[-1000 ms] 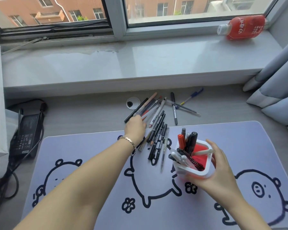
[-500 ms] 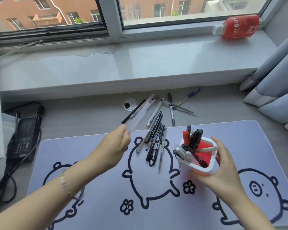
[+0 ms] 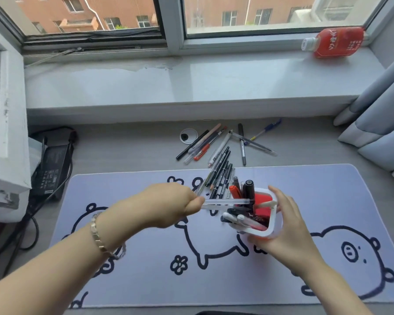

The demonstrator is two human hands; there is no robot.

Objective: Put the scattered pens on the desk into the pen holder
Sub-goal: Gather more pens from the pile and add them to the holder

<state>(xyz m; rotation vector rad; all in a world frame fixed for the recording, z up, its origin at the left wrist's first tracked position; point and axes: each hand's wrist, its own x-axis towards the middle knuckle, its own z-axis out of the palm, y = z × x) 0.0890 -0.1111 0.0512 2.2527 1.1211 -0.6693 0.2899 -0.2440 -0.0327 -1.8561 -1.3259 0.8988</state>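
Observation:
My left hand (image 3: 168, 205) grips two clear pens (image 3: 225, 203) held level, their tips over the near rim of the pen holder (image 3: 272, 226). The white and red holder stands on the desk mat, with several pens and markers inside it. My right hand (image 3: 287, 228) is wrapped around its right side. A heap of scattered pens (image 3: 218, 164) lies behind the holder, half on the mat and half on the grey desk. Three more pens (image 3: 242, 146) lie crossed further back to the right, one of them blue.
A lilac desk mat (image 3: 146, 280) with pig drawings covers the desk front. A round cable grommet (image 3: 188, 135) sits behind the pens. A black power adapter (image 3: 49, 169) and cables lie at the left. On the windowsill lies a red bottle (image 3: 334, 42). Curtains (image 3: 382, 123) hang at the right.
My left hand picked clear pens out of the heap, lifted them and swung them right to the holder. The right hand stayed on the holder.

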